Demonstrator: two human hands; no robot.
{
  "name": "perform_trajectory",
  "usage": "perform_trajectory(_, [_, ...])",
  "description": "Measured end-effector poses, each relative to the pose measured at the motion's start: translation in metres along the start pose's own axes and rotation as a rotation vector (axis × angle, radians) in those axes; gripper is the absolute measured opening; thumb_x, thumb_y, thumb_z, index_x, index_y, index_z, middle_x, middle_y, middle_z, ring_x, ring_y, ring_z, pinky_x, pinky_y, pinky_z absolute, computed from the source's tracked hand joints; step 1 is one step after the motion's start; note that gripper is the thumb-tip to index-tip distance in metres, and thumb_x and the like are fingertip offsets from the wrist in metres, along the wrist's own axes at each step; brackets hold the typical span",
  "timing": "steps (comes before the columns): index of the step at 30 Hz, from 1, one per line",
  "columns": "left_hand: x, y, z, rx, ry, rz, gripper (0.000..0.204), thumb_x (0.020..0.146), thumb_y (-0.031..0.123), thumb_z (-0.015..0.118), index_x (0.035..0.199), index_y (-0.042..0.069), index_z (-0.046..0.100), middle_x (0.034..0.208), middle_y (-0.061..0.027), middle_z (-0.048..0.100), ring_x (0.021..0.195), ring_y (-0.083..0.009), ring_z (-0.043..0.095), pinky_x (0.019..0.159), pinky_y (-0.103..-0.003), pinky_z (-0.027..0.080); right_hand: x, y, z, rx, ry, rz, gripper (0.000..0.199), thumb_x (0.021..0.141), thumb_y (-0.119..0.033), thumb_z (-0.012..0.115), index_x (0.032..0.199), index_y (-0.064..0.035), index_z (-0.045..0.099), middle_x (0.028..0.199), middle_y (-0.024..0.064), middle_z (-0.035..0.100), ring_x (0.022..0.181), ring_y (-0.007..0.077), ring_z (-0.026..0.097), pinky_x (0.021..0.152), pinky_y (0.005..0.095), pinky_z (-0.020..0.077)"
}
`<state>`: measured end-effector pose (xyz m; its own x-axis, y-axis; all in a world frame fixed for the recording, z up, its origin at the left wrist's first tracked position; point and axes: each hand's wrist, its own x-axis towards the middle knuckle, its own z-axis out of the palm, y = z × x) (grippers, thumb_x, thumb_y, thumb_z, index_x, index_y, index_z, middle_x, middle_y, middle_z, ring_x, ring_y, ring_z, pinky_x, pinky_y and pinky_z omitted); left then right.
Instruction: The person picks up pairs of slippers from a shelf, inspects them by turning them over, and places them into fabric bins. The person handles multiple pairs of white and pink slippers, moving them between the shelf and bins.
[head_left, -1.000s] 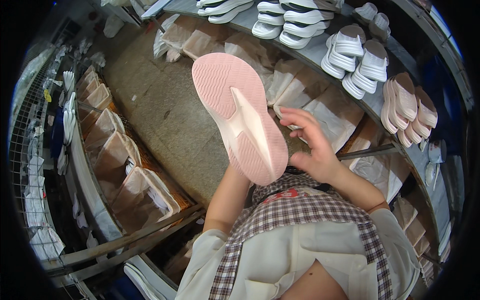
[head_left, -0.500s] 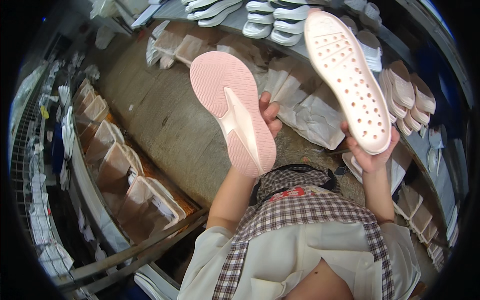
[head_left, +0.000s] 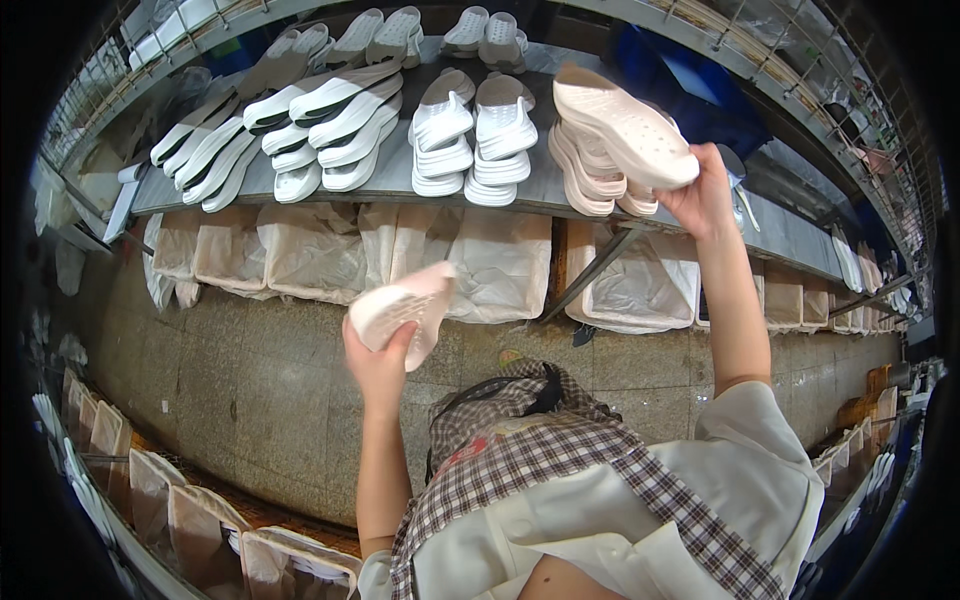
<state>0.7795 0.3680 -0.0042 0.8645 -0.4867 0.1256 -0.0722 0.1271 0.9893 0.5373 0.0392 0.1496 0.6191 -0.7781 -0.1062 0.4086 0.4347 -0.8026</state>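
Note:
In my right hand (head_left: 706, 195) is a pale pink shoe sole (head_left: 622, 122), gripped at one end with the holed face up. It is over a stack of similar pink soles (head_left: 578, 172) on the grey shelf table (head_left: 390, 183); whether it touches them I cannot tell. My left hand (head_left: 376, 362) grips a second pink sole (head_left: 432, 305), tilted and slightly blurred, above the floor in front of the table. Its thumb presses on the holed face.
White soles (head_left: 440, 135) stand in several stacks along the table, with black-and-white ones (head_left: 215, 150) farther left. Lined baskets (head_left: 500, 265) sit under the table. More lined baskets (head_left: 205, 520) are at lower left. A wire rack (head_left: 790, 75) borders the upper right.
My view has turned right to face the table. The right-hand sole is now over the pink stack. The left-hand sole has tilted, turning from its patterned underside to its holed face.

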Motion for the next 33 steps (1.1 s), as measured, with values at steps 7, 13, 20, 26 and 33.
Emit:
perform_trajectory(7, [0.000, -0.018, 0.000, 0.200, 0.041, 0.473, 0.038, 0.064, 0.004, 0.070, 0.096, 0.003, 0.048, 0.094, -0.0118, 0.048, 0.088, -0.0271, 0.049, 0.082, -0.034, 0.040, 0.074, -0.008, 0.000, -0.443, 0.056, -0.066, 0.028, 0.087, -0.019, 0.043, 0.108, -0.0027, 0.053, 0.098, 0.0120, 0.059, 0.081, 0.0220, 0.060, 0.061, 0.0307, 0.0556])
perform_trajectory(13, [0.000, -0.014, -0.003, 0.207, 0.067, 0.548, 0.038, 0.064, 0.005, 0.069, 0.095, 0.004, 0.049, 0.094, -0.0117, 0.049, 0.089, -0.0278, 0.049, 0.082, -0.035, 0.039, 0.107, -0.005, -0.003, -0.992, 0.228, -0.135, 0.037, 0.088, -0.019, 0.038, 0.119, -0.0038, 0.051, 0.099, 0.0099, 0.059, 0.079, 0.0173, 0.061, 0.058, 0.0253, 0.0534])
perform_trajectory(20, [-0.002, -0.027, -0.003, 0.063, 0.063, 0.401, 0.042, 0.066, 0.009, 0.072, 0.100, 0.001, 0.048, 0.096, -0.0109, 0.048, 0.092, -0.0247, 0.049, 0.084, -0.035, 0.039, 0.127, -0.002, -0.019, -1.390, 0.231, -0.232, 0.032, 0.090, -0.026, 0.044, 0.093, -0.0002, 0.062, 0.072, 0.0129, 0.064, 0.042, 0.0192, 0.058, 0.044, 0.0314, 0.0496])
perform_trajectory(26, [-0.008, -0.023, -0.001, 0.034, 0.029, 0.202, 0.054, 0.071, 0.000, 0.068, 0.117, -0.002, 0.039, 0.105, -0.0093, 0.048, 0.099, -0.0222, 0.050, 0.090, -0.032, 0.041, 0.070, 0.010, 0.016, -1.970, 0.386, -0.826, 0.029, 0.086, -0.031, 0.052, 0.108, -0.0144, 0.061, 0.103, 0.0116, 0.059, 0.090, 0.0318, 0.060, 0.074, 0.0407, 0.0503])
perform_trajectory(33, [-0.009, 0.007, 0.045, -0.330, -0.198, 0.049, 0.055, 0.082, 0.002, 0.060, 0.129, -0.004, 0.033, 0.125, -0.0173, 0.046, 0.111, -0.0262, 0.050, 0.091, -0.037, 0.045, -0.068, 0.110, 0.045, -1.453, -0.622, -0.605, 0.068, 0.079, -0.035, 0.066, 0.134, -0.0080, 0.037, 0.120, 0.0163, 0.051, 0.113, 0.0303, 0.049, 0.092, 0.0390, 0.0413])
